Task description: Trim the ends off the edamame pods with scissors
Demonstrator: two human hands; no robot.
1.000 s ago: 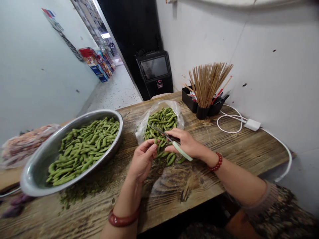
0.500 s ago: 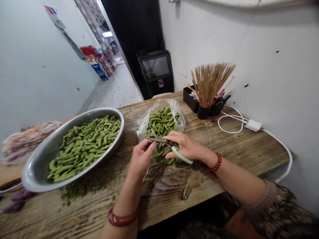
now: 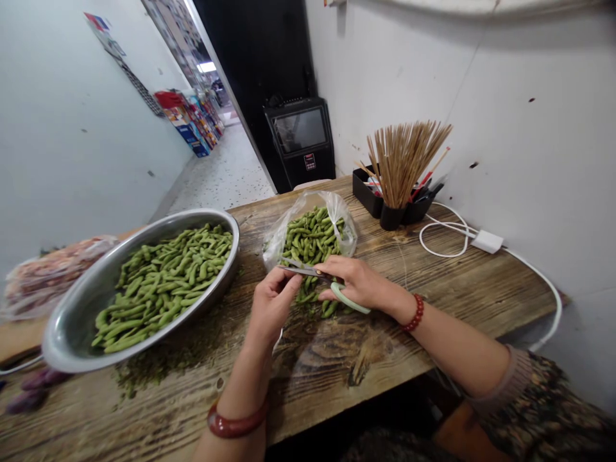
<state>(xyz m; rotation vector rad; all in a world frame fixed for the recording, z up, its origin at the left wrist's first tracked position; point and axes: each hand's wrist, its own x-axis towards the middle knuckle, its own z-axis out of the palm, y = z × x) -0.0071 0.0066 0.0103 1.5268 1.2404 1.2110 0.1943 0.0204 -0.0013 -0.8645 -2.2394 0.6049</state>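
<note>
My right hand (image 3: pixel 359 282) grips scissors (image 3: pixel 317 277) with pale green handles, the blades pointing left. My left hand (image 3: pixel 272 301) pinches a green bean pod at the blade tips; the pod is mostly hidden by my fingers. Just behind both hands lies an open clear plastic bag (image 3: pixel 312 234) of green pods, with several pods spilled out under my hands. A large metal basin (image 3: pixel 72 327) holding many green pods sits to the left on the wooden table (image 3: pixel 433 301).
A black holder with wooden skewers (image 3: pixel 402 173) stands at the back right, beside a white charger and cable (image 3: pixel 486 242). Green trimmings (image 3: pixel 158 366) litter the table below the basin. A bag of reddish goods (image 3: pixel 43 276) lies far left. A black speaker box (image 3: pixel 301 138) stands behind.
The scissors blades have swung from pointing up-left to lying level, and closed toward the pod in my left hand. My left hand rose slightly to meet them.
</note>
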